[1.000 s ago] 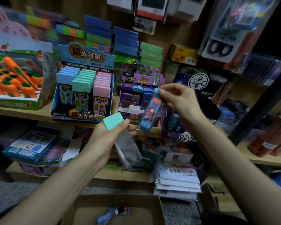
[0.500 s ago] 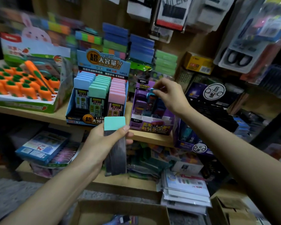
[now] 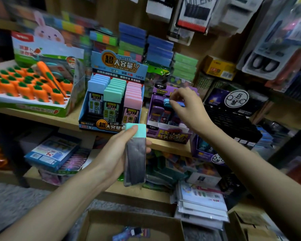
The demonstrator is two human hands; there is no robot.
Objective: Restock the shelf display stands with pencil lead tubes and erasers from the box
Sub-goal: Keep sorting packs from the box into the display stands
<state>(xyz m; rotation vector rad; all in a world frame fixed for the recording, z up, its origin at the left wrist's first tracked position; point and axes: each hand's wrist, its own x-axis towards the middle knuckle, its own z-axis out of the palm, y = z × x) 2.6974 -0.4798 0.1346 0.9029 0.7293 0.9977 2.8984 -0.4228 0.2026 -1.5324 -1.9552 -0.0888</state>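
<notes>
My left hand (image 3: 114, 153) grips a dark lead tube with a teal cap (image 3: 135, 159), upright in front of the shelf edge, below the blue display stand (image 3: 111, 126). That stand holds rows of light-blue, teal and pink capped tubes. My right hand (image 3: 189, 110) reaches into the purple display stand (image 3: 169, 134), fingertips pinching the top of a blue-capped tube (image 3: 166, 101) seated among the others. The cardboard box (image 3: 97, 223) lies on the floor below, with a few loose packs (image 3: 132, 233) inside.
A carrot eraser display (image 3: 30, 91) stands left of the blue stand. A black box (image 3: 233, 108) sits to the right of the purple one. Packets (image 3: 202, 206) are piled on the lower shelf, and a second carton (image 3: 247, 226) is at bottom right.
My right hand carried the blue-capped tube from mid-air up into the purple stand and set it in a row. My left hand turned the teal-capped tube upright and raised it slightly.
</notes>
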